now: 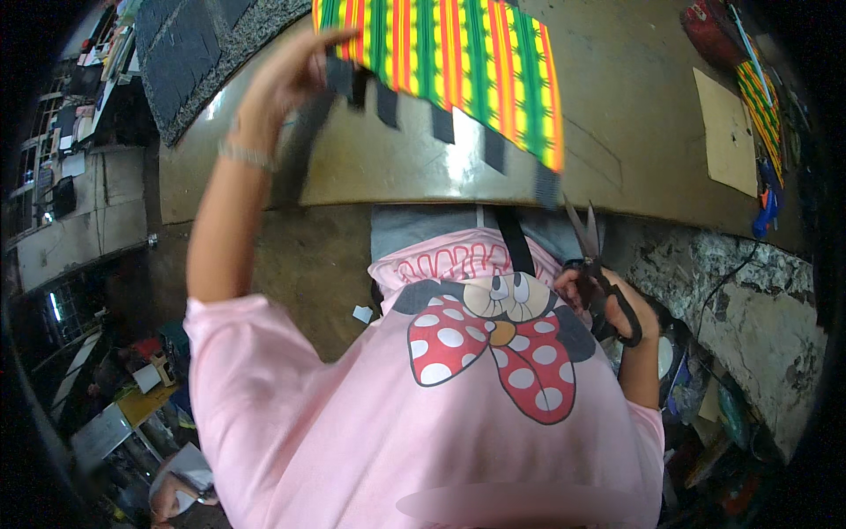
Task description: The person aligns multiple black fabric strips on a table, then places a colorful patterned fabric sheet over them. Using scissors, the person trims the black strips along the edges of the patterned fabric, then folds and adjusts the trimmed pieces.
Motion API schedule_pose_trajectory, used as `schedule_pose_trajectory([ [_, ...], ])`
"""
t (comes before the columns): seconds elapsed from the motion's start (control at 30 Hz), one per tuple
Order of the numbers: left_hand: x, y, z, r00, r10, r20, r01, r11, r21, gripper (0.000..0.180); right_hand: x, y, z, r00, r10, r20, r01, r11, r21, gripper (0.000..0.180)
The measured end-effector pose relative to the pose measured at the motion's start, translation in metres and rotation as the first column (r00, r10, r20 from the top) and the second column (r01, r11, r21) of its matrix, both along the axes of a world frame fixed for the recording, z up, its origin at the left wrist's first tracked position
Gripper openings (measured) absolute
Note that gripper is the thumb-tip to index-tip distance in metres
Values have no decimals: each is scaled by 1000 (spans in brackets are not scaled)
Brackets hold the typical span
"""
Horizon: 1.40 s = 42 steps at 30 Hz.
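The cloth [449,66] has stripes of green, yellow and orange-red, with dark spiky marks in them. The strips [442,126] along its bottom are dark grey. The table [630,115] is brown and shiny. Past its near edge, the scissors [594,260] have silver blades and black handles. The shirt [352,423] is pink with a red, white-dotted bow [448,342]. By the table's right edge, the card [724,137] is tan.

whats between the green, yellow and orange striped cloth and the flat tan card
The head view shows shiny brown tabletop between the striped cloth and card.
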State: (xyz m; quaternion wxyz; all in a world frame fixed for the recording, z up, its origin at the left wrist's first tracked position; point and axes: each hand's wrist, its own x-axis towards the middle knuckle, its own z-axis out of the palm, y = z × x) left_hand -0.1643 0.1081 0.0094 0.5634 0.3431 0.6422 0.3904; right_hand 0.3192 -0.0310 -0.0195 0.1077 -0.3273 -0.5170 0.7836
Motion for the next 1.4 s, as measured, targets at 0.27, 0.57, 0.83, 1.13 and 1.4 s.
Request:
schedule_pose_trajectory([
  [0.27,93,-143,-6,843,240,481,-345,928,143,30,-32,2,0,946,238,221,-312,857,411,54],
  [0.57,147,-174,1,854,222,471,-176,974,-139,27,-55,13,44,897,348,274,-431,828,358,37],
  [0.83,165,-186,-16,911,335,242,-356,933,47,18,-77,0,23,877,316,362,-420,870,258,46],
  [1.13,177,-195,-24,900,356,252,-386,919,80,14,-94,-1,25,920,214,329,-328,880,343,42],
  [1.4,181,-191,-25,855,378,354,-426,902,67,16,-114,10,31,924,178,337,-297,892,342,38],
])
